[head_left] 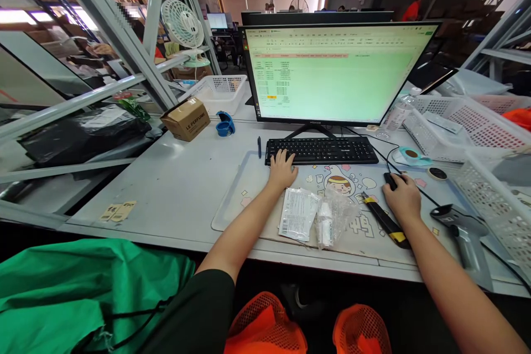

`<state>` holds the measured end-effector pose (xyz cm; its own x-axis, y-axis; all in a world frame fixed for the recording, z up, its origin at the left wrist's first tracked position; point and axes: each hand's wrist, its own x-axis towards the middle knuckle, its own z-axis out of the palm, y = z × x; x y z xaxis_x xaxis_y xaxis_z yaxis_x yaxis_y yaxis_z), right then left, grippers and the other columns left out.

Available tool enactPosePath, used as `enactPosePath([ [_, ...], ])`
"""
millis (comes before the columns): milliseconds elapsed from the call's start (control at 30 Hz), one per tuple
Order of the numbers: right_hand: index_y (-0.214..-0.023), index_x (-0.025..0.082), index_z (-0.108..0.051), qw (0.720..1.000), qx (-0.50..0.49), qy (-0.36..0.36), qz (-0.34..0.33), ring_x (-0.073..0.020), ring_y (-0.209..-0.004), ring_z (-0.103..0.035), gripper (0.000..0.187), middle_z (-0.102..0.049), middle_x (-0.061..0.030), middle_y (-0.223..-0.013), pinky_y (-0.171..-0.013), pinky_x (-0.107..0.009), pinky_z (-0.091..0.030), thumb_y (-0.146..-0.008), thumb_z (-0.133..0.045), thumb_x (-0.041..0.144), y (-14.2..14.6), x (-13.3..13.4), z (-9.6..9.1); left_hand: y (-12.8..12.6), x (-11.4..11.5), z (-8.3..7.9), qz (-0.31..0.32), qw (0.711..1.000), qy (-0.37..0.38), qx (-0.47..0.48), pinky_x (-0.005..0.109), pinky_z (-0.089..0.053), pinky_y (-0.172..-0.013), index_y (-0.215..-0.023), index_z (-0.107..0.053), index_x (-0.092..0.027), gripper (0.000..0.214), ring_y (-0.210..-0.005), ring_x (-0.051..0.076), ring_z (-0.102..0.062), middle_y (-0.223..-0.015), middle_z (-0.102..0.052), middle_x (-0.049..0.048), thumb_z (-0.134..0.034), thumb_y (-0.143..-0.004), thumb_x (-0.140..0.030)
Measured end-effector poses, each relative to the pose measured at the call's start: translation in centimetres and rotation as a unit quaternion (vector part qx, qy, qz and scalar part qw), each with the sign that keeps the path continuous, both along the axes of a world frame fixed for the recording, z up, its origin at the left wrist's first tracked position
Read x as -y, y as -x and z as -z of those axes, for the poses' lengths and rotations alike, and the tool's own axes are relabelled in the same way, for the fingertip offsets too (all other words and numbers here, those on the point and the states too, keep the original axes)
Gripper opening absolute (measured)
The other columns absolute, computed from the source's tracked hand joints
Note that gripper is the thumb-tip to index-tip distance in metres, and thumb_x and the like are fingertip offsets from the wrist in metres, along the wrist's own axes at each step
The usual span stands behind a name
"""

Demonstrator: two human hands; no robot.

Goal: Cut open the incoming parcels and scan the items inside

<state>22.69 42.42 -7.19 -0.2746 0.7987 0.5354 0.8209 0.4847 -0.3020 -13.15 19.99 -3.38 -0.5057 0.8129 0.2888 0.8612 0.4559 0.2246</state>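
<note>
My left hand [282,169] rests on the left end of the black keyboard [327,150], its fingers spread over the keys. On the right, my right hand [401,198] is wrapped over a black computer mouse [390,180]. Between my forearms lie a white printed packet [298,213] and a small white bottle [326,224] in clear plastic wrap. A yellow and black utility knife [385,220] lies just left of my right wrist. Behind the keyboard, the monitor [332,77] shows a spreadsheet. All of these but the monitor and keyboard lie on a cartoon desk mat [244,199].
A barcode scanner [464,232] and white baskets [440,127] stand at the right. Tape rolls [437,173] and a plastic bottle [400,113] are nearby. Leftward are a cardboard box [186,119], blue tape dispenser [225,124], pen [259,147] and metal frame [112,27]. Orange baskets [265,326] sit below the desk.
</note>
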Motion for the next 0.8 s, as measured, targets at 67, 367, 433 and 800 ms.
enactPosePath([
  [67, -0.135, 0.011, -0.077, 1.000, 0.004, -0.001, 0.001, -0.0374, -0.122, -0.065, 0.059, -0.066, -0.0219, -0.143, -0.107, -0.051, -0.053, -0.089, -0.054, 0.038, 0.0, 0.0, 0.0, 0.0, 0.0, 0.0, -0.001, 1.000, 0.000, -0.003, 0.063, -0.027, -0.134, -0.161, -0.055, -0.020, 0.060, -0.165, 0.037, -0.029, -0.173, -0.040, 0.0167, -0.051, -0.103, -0.039],
  [367, -0.138, 0.012, -0.075, 0.999, 0.009, 0.026, 0.026, -0.0389, -0.123, -0.065, 0.057, -0.064, -0.0227, -0.146, -0.106, -0.053, -0.054, -0.090, -0.055, 0.035, 0.5, 1.0, -1.1, -0.1, -0.3, 0.0, -0.002, 1.000, 0.008, -0.013, 0.068, -0.031, -0.128, -0.163, -0.052, -0.020, 0.063, -0.164, 0.040, -0.029, -0.175, -0.036, 0.0185, -0.052, -0.102, -0.037],
  [433, -0.138, 0.012, -0.075, 0.999, 0.005, 0.028, 0.033, -0.0393, -0.123, -0.065, 0.056, -0.064, -0.0227, -0.146, -0.106, -0.054, -0.054, -0.090, -0.055, 0.034, 0.5, 1.0, -1.2, 0.0, -0.4, 0.0, -0.001, 1.000, 0.011, -0.013, 0.070, -0.032, -0.127, -0.163, -0.052, -0.021, 0.063, -0.163, 0.041, -0.030, -0.176, -0.034, 0.0186, -0.052, -0.102, -0.037],
  [800, -0.145, 0.007, -0.067, 0.999, 0.010, 0.032, 0.023, -0.0396, -0.125, -0.063, 0.062, -0.064, -0.0245, -0.146, -0.108, -0.053, -0.052, -0.090, -0.055, 0.033, 0.5, 0.8, -1.3, 0.1, 0.0, -0.3, 0.010, 1.000, 0.001, -0.017, 0.067, -0.028, -0.132, -0.160, -0.054, -0.017, 0.062, -0.167, 0.039, -0.024, -0.178, -0.030, 0.0170, -0.050, -0.102, -0.036],
])
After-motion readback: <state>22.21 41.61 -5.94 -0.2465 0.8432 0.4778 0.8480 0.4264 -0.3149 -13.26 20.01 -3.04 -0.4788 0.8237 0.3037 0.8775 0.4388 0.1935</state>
